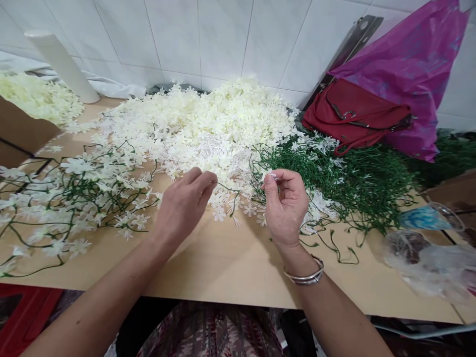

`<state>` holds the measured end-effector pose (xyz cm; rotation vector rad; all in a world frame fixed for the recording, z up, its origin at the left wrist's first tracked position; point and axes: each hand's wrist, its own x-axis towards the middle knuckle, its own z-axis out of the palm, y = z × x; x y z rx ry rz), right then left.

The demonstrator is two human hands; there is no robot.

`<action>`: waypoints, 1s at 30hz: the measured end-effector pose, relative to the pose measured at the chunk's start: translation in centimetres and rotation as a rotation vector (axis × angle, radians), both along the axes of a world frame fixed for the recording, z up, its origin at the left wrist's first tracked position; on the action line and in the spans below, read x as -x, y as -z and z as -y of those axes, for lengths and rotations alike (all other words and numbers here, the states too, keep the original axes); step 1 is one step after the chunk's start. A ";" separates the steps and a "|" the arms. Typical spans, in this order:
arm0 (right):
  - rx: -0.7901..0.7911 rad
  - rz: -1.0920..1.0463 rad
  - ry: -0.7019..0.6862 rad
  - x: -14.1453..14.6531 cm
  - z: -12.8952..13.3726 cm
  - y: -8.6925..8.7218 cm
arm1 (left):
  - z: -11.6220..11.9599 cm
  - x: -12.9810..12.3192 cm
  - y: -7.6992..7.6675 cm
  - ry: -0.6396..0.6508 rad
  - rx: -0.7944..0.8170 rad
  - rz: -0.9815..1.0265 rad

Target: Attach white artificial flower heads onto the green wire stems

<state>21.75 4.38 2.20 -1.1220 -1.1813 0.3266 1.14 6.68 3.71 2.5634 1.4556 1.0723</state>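
Note:
My left hand (188,201) is closed in a pinch on a thin green stem (227,188), which runs out to the right from its fingertips. Between the thumb and forefinger of my right hand (285,206) is a small white flower piece (270,175). Behind both hands lies a big heap of loose cream-white flowers (241,111). Dark green stems (357,183) form a tangled pile to the right of my right hand. White flowers on green stems (82,191) are spread over the table (223,263) left of my left hand.
A red bag (357,111) and a purple plastic bag (405,69) stand at the back right. Clear plastic bags (435,263) lie at the right edge. A white roll (61,67) leans at the back left, near a brown box (24,129). Behind is a tiled wall.

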 end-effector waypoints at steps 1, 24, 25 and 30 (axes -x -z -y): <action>0.001 -0.007 -0.014 0.1 0.0 0.0 | 0.4 0.8 -0.1 0.000 0.025 0.053; 0.084 0.138 -0.155 1.7 1.0 1.2 | 2.8 0.7 3.7 -0.056 0.020 0.081; 0.078 0.141 -0.157 1.7 1.0 1.2 | 2.6 0.7 3.5 -0.078 0.007 0.033; 0.062 0.183 -0.153 1.6 0.9 1.4 | 2.6 2.0 3.1 -0.183 0.054 -0.172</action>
